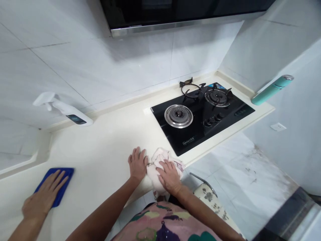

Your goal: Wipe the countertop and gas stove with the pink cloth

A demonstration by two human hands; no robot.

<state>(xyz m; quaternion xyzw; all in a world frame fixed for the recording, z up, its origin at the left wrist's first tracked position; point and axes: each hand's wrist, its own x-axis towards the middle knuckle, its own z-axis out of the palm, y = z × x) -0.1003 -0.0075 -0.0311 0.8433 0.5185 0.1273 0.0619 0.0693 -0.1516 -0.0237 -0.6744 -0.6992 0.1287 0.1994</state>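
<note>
My right hand (pixel 170 176) presses down on a crumpled pale pink cloth (pixel 157 170) on the cream countertop (pixel 100 147), close to the front edge of a black glass gas hob (pixel 198 117). My left hand (pixel 137 164) lies flat on the counter with its fingers apart, right beside the cloth. Farther left, another person's hand (pixel 45 192) rests on a blue cloth (pixel 66 177), and that arm enters from the lower left.
A white spray bottle (pixel 62 108) lies along the wall on the counter. A teal flask (pixel 272 89) stands tilted at the counter's far right corner. A steel-trimmed range hood (pixel 183 16) hangs above the hob. A chair with a floral cushion (pixel 208 197) stands below the counter's edge.
</note>
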